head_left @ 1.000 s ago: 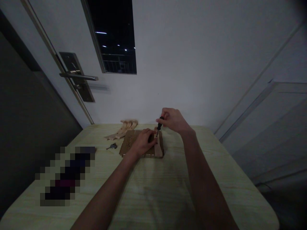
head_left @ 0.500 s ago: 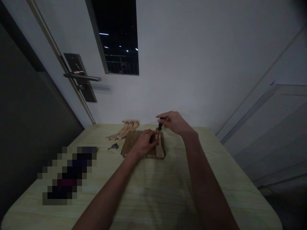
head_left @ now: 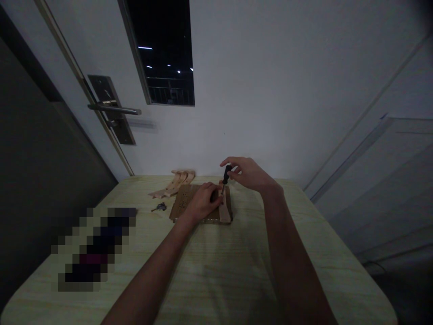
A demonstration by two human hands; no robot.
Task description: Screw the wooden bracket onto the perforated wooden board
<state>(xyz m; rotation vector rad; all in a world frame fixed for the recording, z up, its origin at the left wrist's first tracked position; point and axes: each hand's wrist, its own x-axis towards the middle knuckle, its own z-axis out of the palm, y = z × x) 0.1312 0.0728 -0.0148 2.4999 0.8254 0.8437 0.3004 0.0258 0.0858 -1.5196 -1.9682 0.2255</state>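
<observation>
My right hand (head_left: 246, 172) pinches the black handle of a screwdriver (head_left: 227, 173) between thumb and fingers, with the index finger lifted off it. The shaft slants down to a pale, shaped wooden piece (head_left: 223, 213), its tip close to my left fingertips. Lying across a flat brown cardboard block (head_left: 184, 198), my left hand (head_left: 204, 201) has its thumb and index finger curled to the wooden piece, steadying it near the screwdriver tip. Whether a screw stands under the tip is too small to tell.
Several similar wooden pieces (head_left: 177, 183) lie behind the block, against the wall side. A small pile of dark screws (head_left: 160, 206) sits left of it. A blurred-out dark object (head_left: 101, 243) lies on the left of the pale wooden table (head_left: 216, 280). A door handle (head_left: 115, 109) juts out beyond.
My right fingers have loosened and shifted on the screwdriver, so more of its black handle shows. The left hand keeps its place on the block.
</observation>
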